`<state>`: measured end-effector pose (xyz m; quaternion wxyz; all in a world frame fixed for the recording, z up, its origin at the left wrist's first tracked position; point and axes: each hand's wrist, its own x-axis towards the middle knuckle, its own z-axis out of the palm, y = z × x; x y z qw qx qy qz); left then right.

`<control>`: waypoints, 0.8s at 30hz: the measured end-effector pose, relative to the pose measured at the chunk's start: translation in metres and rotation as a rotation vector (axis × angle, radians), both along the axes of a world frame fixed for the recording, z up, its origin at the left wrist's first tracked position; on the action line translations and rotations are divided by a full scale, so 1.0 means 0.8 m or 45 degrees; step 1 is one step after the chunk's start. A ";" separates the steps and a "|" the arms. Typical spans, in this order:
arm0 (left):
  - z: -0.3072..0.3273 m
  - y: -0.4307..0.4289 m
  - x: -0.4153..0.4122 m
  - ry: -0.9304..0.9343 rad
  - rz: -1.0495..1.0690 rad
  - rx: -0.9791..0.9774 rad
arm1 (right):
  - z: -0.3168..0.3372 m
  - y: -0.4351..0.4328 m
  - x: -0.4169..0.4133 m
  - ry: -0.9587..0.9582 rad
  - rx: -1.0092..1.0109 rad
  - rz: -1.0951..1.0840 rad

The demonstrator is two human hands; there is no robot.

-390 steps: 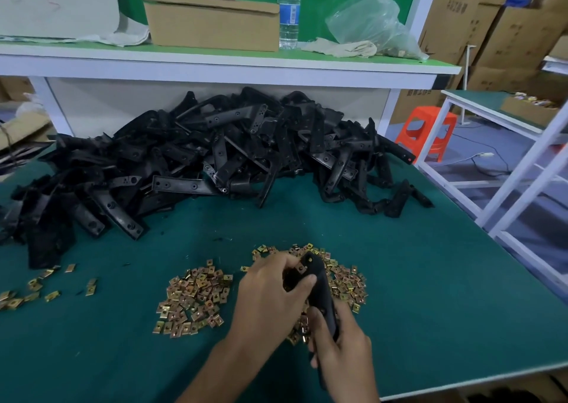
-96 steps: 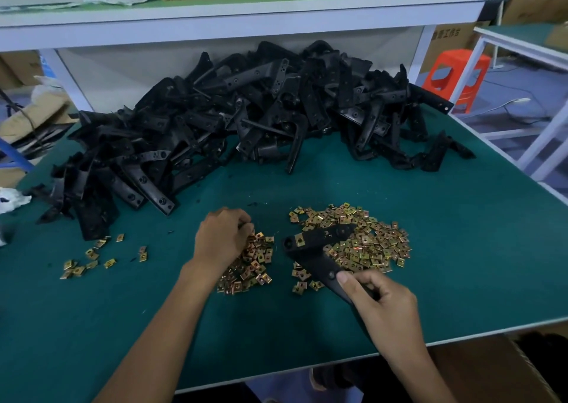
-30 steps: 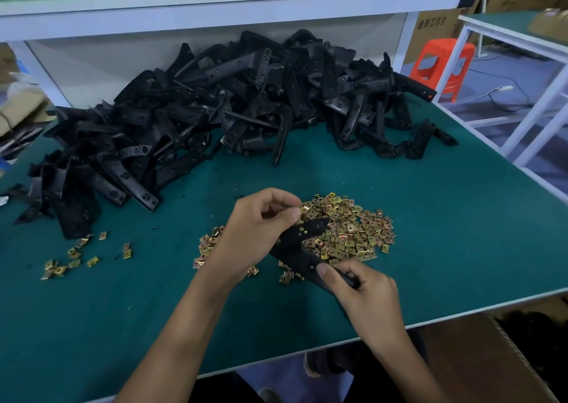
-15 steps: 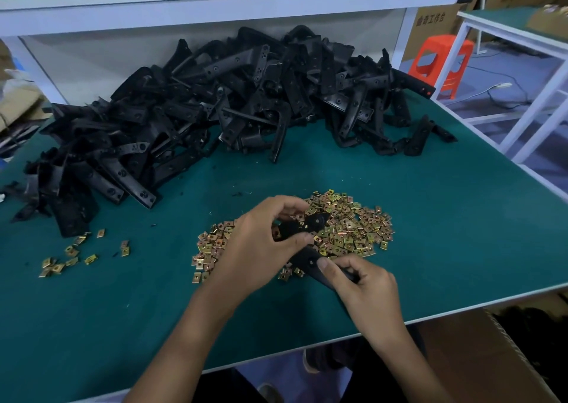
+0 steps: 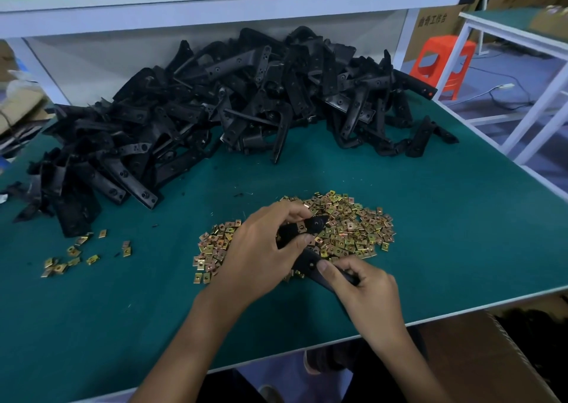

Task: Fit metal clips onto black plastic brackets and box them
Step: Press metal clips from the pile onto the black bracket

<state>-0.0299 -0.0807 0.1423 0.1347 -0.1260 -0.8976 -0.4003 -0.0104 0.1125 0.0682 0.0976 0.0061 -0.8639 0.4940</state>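
Observation:
A black plastic bracket (image 5: 310, 261) lies slanted above the heap of brass-coloured metal clips (image 5: 350, 227). My right hand (image 5: 365, 289) grips its near end, thumb on top. My left hand (image 5: 264, 249) curls round its far end, finger and thumb pinching a clip (image 5: 301, 226) on the bracket's tip. A smaller spread of clips (image 5: 212, 249) lies left of my left hand. A big pile of black brackets (image 5: 215, 110) fills the back of the green table (image 5: 445, 218).
A few stray clips (image 5: 73, 255) lie at the left near the pile's edge. A white shelf (image 5: 215, 6) runs above the pile. An orange stool (image 5: 442, 64) and a white frame stand right of the table. A cardboard box (image 5: 479, 359) sits below the front edge at the right.
My left hand came over from the left clip heap to the bracket's far end and now presses a clip onto its tip. My right hand kept its grip on the near end.

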 end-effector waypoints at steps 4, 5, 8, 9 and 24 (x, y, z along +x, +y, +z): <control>0.001 0.000 0.003 0.019 0.015 -0.015 | -0.002 0.000 0.000 -0.005 -0.033 0.019; 0.002 0.001 0.003 0.017 0.018 -0.017 | -0.002 0.000 0.001 -0.002 -0.046 0.021; 0.006 0.004 0.005 0.000 0.015 -0.007 | -0.001 -0.001 0.002 0.009 -0.100 0.017; 0.006 0.005 0.006 -0.001 0.010 -0.006 | 0.000 -0.001 0.003 0.012 -0.122 0.017; -0.010 0.053 0.026 -0.046 -0.116 0.025 | 0.019 0.132 0.110 -0.026 -0.689 -0.611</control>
